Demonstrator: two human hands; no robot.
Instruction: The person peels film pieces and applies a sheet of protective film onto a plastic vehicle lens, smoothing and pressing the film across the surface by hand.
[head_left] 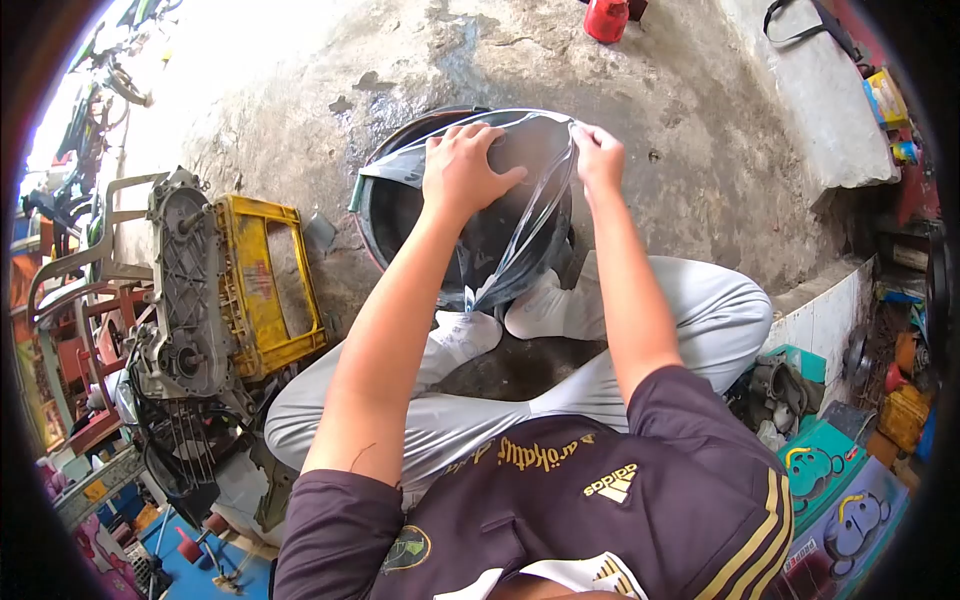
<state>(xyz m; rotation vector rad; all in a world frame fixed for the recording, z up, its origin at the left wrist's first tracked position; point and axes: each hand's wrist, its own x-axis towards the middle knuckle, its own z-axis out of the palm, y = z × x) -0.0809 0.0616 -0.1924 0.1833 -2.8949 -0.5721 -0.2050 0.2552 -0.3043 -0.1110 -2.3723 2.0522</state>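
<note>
A round black tub stands on the floor between the legs, with a clear plastic sheet spread over part of its mouth. My left hand lies over the sheet above the tub, fingers spread and thumb pointing right. At the sheet's upper right edge, my right hand pinches the plastic between thumb and fingers. Folds of the plastic run from there down to the tub's near rim, close to the white socks.
On the left are a yellow crate and a metal engine casing. A red can stands at the top. Boxes lie at the lower right, a concrete slab at the upper right.
</note>
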